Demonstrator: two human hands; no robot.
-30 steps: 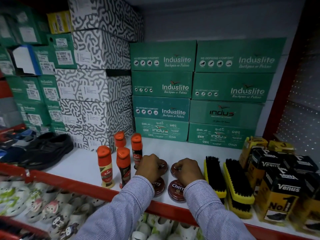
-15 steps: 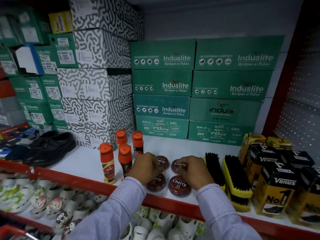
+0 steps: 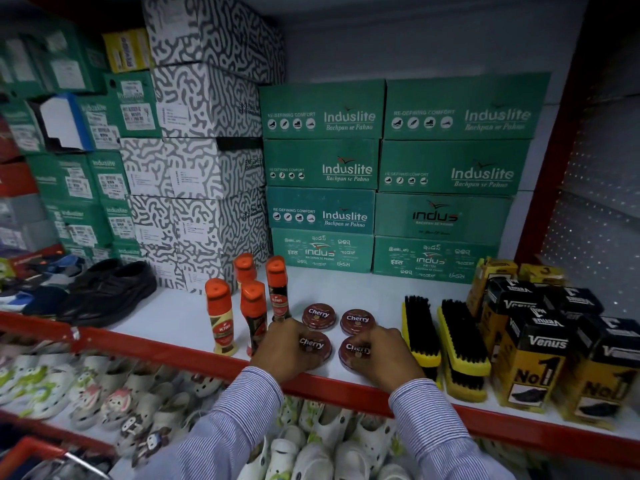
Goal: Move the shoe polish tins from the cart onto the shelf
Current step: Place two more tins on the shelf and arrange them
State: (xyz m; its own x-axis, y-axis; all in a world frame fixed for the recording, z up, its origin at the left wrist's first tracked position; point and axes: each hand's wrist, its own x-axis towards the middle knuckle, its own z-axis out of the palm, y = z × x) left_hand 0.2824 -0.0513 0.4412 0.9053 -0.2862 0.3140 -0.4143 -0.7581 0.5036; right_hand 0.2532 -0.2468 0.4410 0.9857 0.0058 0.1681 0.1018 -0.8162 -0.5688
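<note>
Two dark red round "Cherry" shoe polish tins stand side by side at the back, one on the left and one on the right, on the white shelf. Two more sit in front near the red shelf edge. My left hand curls around the front left tin, covering its left side. My right hand grips the front right tin from the right. All tins lie flat, lids up.
Orange-capped Kiwi polish bottles stand just left of the tins. Yellow-backed shoe brushes and yellow-black Venus boxes lie to the right. Green and patterned shoe boxes fill the back. Black shoes sit far left.
Both hands have drawn back from the two rear tins toward the shelf edge and now rest on the two front tins. The rear tins' lids have come fully into sight.
</note>
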